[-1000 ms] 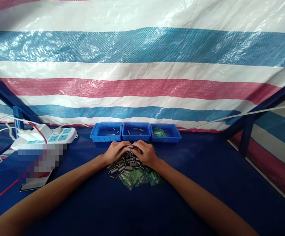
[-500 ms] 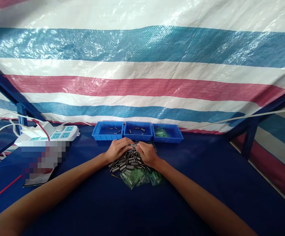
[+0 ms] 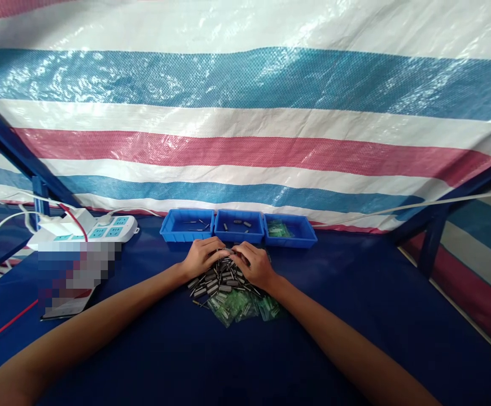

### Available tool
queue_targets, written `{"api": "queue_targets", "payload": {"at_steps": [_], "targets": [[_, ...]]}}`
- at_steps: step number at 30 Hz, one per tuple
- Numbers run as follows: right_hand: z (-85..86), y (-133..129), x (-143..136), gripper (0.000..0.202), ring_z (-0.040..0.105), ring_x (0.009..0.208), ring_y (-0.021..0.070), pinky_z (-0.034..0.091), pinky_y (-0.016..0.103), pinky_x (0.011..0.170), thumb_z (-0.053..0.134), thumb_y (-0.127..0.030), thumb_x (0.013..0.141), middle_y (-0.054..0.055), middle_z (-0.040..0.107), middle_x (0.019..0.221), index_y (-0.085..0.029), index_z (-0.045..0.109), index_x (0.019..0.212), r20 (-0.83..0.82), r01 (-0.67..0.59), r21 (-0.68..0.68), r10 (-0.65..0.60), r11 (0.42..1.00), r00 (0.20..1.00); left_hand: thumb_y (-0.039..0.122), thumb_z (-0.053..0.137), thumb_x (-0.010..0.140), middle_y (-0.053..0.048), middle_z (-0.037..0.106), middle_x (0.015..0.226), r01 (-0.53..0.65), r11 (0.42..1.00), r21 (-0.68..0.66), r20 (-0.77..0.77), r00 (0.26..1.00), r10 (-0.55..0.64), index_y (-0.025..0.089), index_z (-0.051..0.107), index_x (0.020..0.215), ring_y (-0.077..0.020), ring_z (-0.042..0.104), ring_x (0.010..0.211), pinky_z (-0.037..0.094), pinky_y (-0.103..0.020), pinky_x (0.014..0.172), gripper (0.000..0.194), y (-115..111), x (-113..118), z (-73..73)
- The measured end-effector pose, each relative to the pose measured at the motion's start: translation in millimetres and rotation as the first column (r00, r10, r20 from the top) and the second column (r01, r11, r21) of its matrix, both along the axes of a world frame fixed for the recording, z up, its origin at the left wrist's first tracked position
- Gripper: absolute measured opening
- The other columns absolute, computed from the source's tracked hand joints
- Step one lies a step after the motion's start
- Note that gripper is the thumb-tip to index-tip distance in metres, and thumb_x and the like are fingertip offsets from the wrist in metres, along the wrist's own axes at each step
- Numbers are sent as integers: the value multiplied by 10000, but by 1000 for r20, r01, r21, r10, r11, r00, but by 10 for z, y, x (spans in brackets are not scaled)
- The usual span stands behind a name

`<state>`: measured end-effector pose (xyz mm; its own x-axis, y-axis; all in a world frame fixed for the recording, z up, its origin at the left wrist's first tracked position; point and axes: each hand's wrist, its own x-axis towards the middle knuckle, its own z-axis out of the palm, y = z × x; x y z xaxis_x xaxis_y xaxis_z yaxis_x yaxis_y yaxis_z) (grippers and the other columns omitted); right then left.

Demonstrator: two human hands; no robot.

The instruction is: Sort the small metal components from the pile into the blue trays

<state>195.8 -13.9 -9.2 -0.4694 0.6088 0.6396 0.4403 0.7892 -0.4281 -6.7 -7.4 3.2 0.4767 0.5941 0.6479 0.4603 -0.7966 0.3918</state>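
Striped tarpaulin (image 3: 245,141) in white, blue and red hangs behind a table (image 3: 355,316) covered in dark blue cloth. At its far edge stand three small blue trays in a row: the left tray (image 3: 186,225) holds a few thin pins, the middle tray (image 3: 239,225) a few short dark cylinders, and the right tray (image 3: 290,228) some green pieces.

Just in front of the trays lies a heap of small parts (image 3: 224,285), grey metal cylinders and pins on the far side, clear green plastic pieces (image 3: 241,304) on the near side. The left hand (image 3: 203,256) and right hand (image 3: 256,265) rest on the heap's far edge, fingertips meeting over one small grey piece (image 3: 227,251); both sets of fingers are curled and appear pinched on it, though the contact is too small to see clearly.

These parts look light, hard and stiff, and the smooth metal ones probably roll and slip easily. A fingertip pinch at mid-length seems the safest hold. The pins look thin enough to bend or prick, so a light grip would suit them.

A white power strip (image 3: 97,230) with cables sits well to the left.
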Motion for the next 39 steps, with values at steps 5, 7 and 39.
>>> {"api": "queue_targets", "payload": {"at_steps": [5, 7, 39], "targets": [[-25, 18, -10, 181, 556, 651, 143, 415, 245, 596, 454, -280, 942, 48, 590, 755, -170, 599, 933, -13, 41, 21, -41, 999, 999, 306, 534, 902, -70, 694, 910, -6, 999, 51, 11, 1000, 5, 157, 645, 983, -149, 664, 836, 526, -228, 713, 202, -3, 1, -13], [-29, 22, -13, 195, 541, 628, 138, 400, 242, 583, 458, -279, 941, 37, 575, 712, -171, 603, 868, -16, 47, 32, -47, 998, 999, 291, 533, 905, -74, 697, 951, -15, 998, 56, 14, 1000, 14, 157, 637, 1019, -155, 667, 881, 530, -232, 749, 204, -15, 6, -7], [-40, 22, 2, 285, 535, 588, 127, 444, 254, 579, 468, -290, 931, 57, 614, 848, -193, 560, 1182, -59, 19, 19, -18, 1000, 998, 251, 349, 969, -73, 673, 959, 17, 1000, 8, -23, 1000, -17, 178, 456, 1175, -146, 662, 791, 514, -234, 665, 243, 55, -63, -209]]}}
